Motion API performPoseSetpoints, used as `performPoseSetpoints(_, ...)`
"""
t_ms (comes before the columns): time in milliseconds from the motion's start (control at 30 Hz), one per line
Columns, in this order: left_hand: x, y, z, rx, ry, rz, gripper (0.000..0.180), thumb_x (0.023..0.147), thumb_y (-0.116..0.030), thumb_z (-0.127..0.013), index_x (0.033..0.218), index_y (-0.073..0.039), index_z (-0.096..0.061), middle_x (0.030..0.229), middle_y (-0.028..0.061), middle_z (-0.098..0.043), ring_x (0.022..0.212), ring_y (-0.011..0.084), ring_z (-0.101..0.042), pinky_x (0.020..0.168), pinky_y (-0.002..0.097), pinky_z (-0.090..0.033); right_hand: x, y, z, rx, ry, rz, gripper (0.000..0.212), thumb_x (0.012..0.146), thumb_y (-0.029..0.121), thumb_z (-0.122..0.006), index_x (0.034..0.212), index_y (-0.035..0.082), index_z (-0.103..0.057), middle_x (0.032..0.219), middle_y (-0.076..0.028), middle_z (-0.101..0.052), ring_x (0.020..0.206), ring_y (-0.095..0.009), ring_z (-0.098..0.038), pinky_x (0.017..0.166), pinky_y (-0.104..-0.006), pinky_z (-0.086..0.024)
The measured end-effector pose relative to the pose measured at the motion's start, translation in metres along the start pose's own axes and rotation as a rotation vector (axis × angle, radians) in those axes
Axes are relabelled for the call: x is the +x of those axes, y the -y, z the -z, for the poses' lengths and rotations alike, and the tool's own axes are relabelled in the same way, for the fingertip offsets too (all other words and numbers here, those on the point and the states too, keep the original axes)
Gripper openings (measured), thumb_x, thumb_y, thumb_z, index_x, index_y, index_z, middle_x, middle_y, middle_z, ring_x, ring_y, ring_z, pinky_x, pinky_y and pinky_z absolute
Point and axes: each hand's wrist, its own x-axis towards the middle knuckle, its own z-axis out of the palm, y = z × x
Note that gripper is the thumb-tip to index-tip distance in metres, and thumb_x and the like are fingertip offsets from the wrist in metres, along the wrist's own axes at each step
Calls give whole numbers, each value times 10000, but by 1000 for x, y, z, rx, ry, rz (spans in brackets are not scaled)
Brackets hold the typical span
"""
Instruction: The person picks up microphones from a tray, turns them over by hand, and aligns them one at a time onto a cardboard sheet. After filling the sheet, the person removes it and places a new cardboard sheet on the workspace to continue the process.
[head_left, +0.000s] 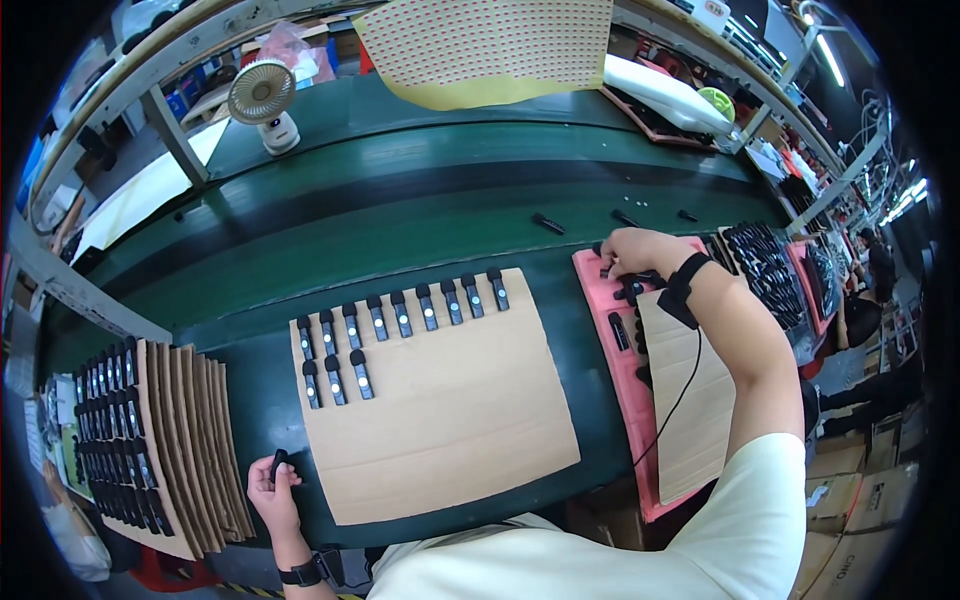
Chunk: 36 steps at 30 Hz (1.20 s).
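My left hand (270, 492) is at the near left edge of the bench, closed around one small black device (278, 463). A brown cardboard sheet (450, 420) lies in front of me, with two rows of the same black devices (400, 312) laid along its far and left part. My right hand (632, 252) reaches out to a pink foam tray (600, 290) on the right and its fingers rest on black devices (630, 292) in the tray. A black strap with a cord (680, 290) sits on that wrist. Whether the right fingers grip a piece is hidden.
Stacked cardboard sheets loaded with black devices (130, 440) lie at the left. More trays of black parts (765, 268) stand at the far right. A small white fan (265, 100) sits beyond the green conveyor belt (400, 215), where a few loose black parts (548, 224) lie. Another person (870, 300) works at far right.
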Motion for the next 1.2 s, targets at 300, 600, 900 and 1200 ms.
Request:
performPoseSetpoints(300,8,5,-2,2,19,-33,121,942,-58,-594,1047,-7,-559,854,55,-613,704,95,-588,639,219,-514,-74,-33,11,165,-134,-96,311,776,273,-773,983,51,-707,990,-150,-672,927,-323,-637,812,-392,-500)
performPoseSetpoints(600,7,8,2,2,17,-19,126,944,-53,-589,1056,-7,-559,860,61,-611,717,100,-590,645,229,-519,-116,-55,-19,119,-158,-94,257,732,198,-802,899,51,-674,960,-112,-682,922,-255,-638,760,-363,-497)
performPoseSetpoints(900,1,-13,11,-86,110,3,128,962,-55,-556,1071,10,-568,970,118,-670,845,170,-670,714,270,-554,-200,-29,57,267,-174,-41,129,705,6,-702,657,6,-583,631,-35,-535,602,-111,-507,557,-300,-423)
performPoseSetpoints(1200,-20,-15,17,-336,224,4,160,969,-54,-547,1117,4,-524,1100,151,-661,1046,228,-650,870,332,-538,-262,-6,95,298,-317,-235,123,750,-10,-666,691,40,-570,647,20,-501,621,-90,-498,558,-257,-412)
